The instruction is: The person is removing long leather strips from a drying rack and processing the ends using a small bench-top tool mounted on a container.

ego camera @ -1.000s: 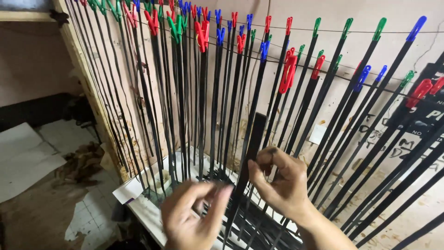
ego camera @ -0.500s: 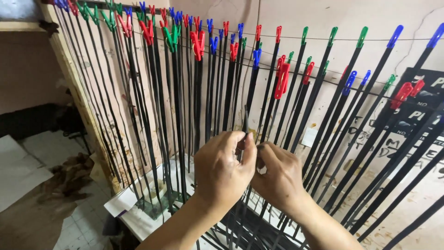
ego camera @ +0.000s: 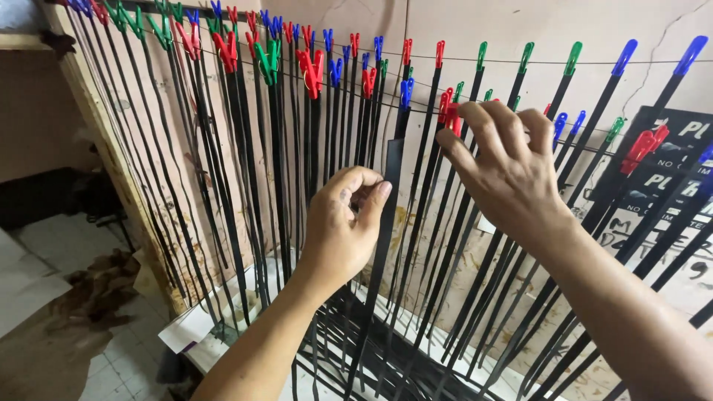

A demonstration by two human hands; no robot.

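The left hand is curled loosely, thumb and bent fingers nearly meeting, with the thumb tip pressed against the edge of one long flat black strip that hangs from a thin wire line strung across the plaster wall. That strip runs down just past the thumb side of the fist, so it sits at the fingertips rather than inside the palm; whether the fingers actually pinch it cannot be told. A blue plastic clothes peg clips the strip's top end to a lower run of wire, above the left hand. The right hand is raised higher and further right, fingers bent forward and partly spread, their tips at a red plastic clothes peg on the neighbouring strip; the grip on it is hidden by the fingers. Many more black strips hang in rows to either side, pegged in red, green and blue, their lower ends trailing onto a white tray near the floor
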